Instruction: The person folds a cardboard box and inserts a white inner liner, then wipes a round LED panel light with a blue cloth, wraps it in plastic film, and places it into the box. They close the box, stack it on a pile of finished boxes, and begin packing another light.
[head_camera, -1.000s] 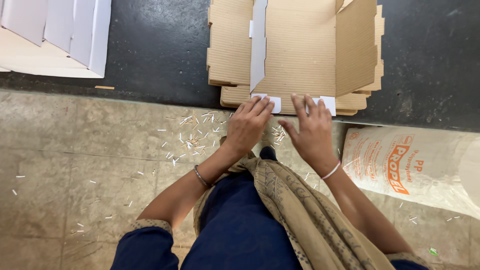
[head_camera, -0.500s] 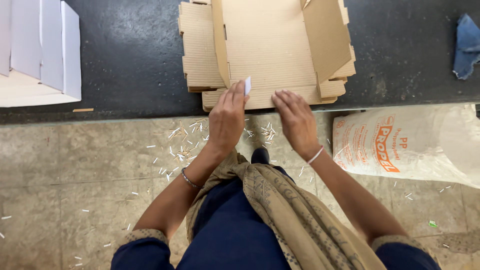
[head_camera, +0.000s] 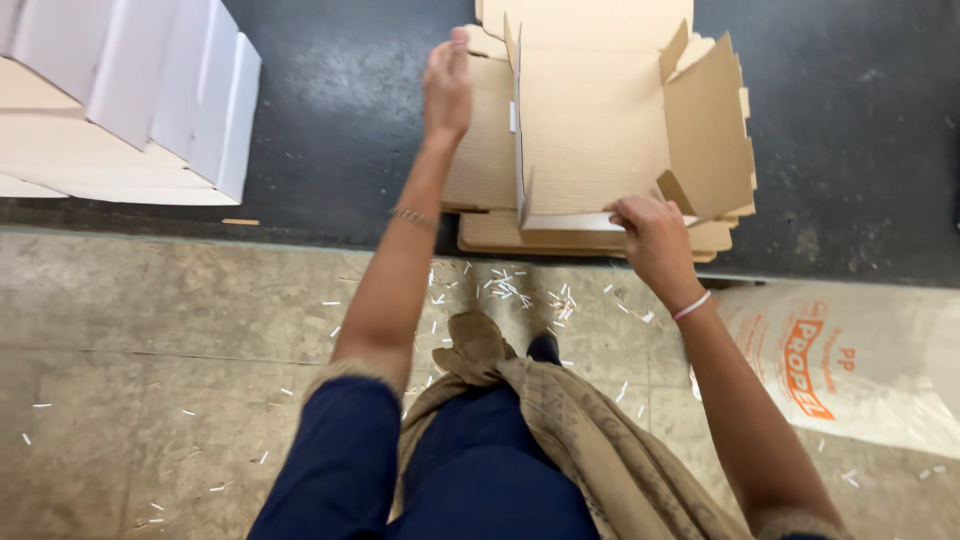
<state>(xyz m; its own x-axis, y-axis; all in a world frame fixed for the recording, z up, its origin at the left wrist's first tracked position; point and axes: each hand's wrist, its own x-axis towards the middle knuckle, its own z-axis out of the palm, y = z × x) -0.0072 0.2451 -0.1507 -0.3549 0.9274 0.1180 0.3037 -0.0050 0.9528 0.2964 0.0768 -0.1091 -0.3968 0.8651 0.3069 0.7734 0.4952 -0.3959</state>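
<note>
Right hand (head_camera: 650, 232) pinches the near front flap of the cardboard box (head_camera: 600, 130) — fingers closed on the white-edged lip where it meets the raised right wall. Left hand (head_camera: 447, 85) is up at the far left of the box, fingers together and fairly straight; it looks to be beside or just touching the upright left wall, can't tell whether it grips anything. The box sits half-formed on a stack of flat cardboard blanks (head_camera: 490, 170), on the dark table (head_camera: 340, 110) near its front edge. Right wall stands tilted outward, left wall nearly upright.

To do this fold well, judging from the frame: keep the front flap pinched low near the crease, bring the side wall square before tucking, press along the score line so the tabs seat without tearing.

Further out — folded white boxes (head_camera: 130, 100) at the far left of the table, paper scraps (head_camera: 510, 285) on the stone floor (head_camera: 150, 340), a white plastic sack (head_camera: 850, 360) lying at right.
</note>
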